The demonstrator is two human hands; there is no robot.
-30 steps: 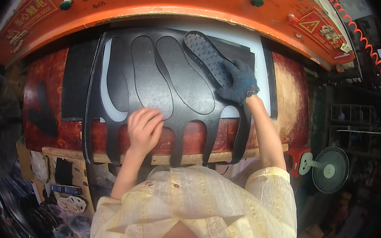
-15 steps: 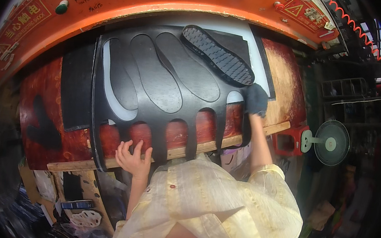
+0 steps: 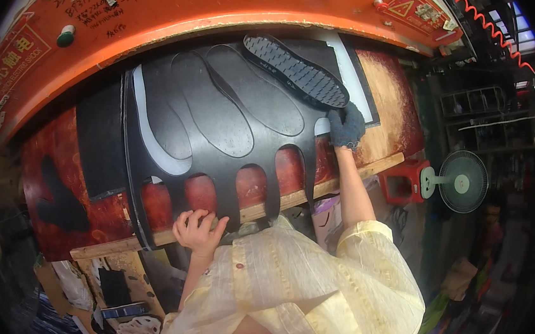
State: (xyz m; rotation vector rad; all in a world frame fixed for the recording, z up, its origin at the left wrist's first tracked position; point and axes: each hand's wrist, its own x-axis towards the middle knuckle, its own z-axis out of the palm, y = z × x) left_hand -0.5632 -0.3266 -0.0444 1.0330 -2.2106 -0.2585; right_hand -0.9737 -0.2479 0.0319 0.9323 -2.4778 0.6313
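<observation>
A black sheet [image 3: 270,135] with sole-shaped cuts lies over the table, its near edge notched into strips. Toward its far right rests a sole-shaped cutting die [image 3: 298,70], dark-rimmed with a grey brick-like pattern inside. My right hand [image 3: 346,130], in a dark glove, grips the die's near end with thumb and fingers on either side. Bare and bent at the knuckles, my left hand [image 3: 199,232] is at the sheet's near edge, fingers apart, by one of the strips. It holds nothing.
An orange machine beam [image 3: 230,8] spans the far side, above the red-brown table [image 3: 47,141]. A wooden strip [image 3: 107,248] lines the table's near edge. To the right stand a red stool [image 3: 400,182] and a fan [image 3: 462,182]. A red coiled hose [image 3: 496,31] hangs at upper right.
My left hand has shifted right along the sheet's near edge, its fingers lower against it. My right hand's thumb now shows apart from the fingers. The whole view has shifted slightly.
</observation>
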